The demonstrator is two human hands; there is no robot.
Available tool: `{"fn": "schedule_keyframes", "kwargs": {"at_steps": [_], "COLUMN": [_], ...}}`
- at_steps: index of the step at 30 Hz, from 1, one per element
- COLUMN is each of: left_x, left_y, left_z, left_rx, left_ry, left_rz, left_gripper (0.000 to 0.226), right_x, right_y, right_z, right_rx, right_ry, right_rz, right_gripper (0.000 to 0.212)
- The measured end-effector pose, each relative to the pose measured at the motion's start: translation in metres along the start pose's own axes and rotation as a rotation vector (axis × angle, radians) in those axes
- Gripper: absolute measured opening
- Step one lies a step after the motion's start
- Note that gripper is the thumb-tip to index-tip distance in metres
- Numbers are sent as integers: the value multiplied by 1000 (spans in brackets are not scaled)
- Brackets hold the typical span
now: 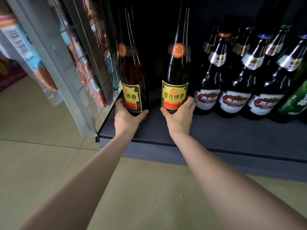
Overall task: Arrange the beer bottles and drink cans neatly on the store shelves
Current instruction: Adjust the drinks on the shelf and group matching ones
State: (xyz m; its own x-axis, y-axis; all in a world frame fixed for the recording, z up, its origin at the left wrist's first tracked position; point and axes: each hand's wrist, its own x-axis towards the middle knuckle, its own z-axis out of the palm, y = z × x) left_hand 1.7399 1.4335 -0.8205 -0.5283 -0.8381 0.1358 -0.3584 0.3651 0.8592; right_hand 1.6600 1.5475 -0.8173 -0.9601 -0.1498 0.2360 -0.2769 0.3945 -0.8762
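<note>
Two tall dark beer bottles with yellow and red labels stand upright on the dark grey shelf. My left hand grips the base of the left bottle at the shelf's left end. My right hand grips the base of the right bottle, fingers curled round its label. A gap of bare shelf lies between the two bottles.
Several dark bottles with silver neck foil and red-white labels stand in rows right of my right hand. A green bottle is at the far right. A wire rack of packaged snacks stands left of the shelf. Beige floor tiles lie below.
</note>
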Motion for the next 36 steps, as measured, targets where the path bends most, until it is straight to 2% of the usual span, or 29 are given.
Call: {"fn": "schedule_keyframes", "kwargs": {"at_steps": [8, 23, 26, 31, 36], "left_x": [-1, 6, 6, -5, -30], "left_y": [-1, -2, -3, -2, 5], "left_z": [11, 8, 8, 8, 17], "left_rx": [80, 51, 58, 86, 117], "left_ry": [84, 23, 47, 80, 25], "left_rz": [57, 88, 85, 115, 194], "left_gripper": [83, 79, 79, 74, 69], "right_x": [9, 10, 1, -15, -14], "right_y": [2, 6, 9, 18, 3], "right_z": [21, 17, 10, -16, -43], "right_rx": [-103, -156, -110, 115, 322], "right_ry": [97, 12, -9, -117, -328], "right_rz": [18, 16, -16, -107, -165], "right_gripper": [77, 81, 77, 49, 56]}}
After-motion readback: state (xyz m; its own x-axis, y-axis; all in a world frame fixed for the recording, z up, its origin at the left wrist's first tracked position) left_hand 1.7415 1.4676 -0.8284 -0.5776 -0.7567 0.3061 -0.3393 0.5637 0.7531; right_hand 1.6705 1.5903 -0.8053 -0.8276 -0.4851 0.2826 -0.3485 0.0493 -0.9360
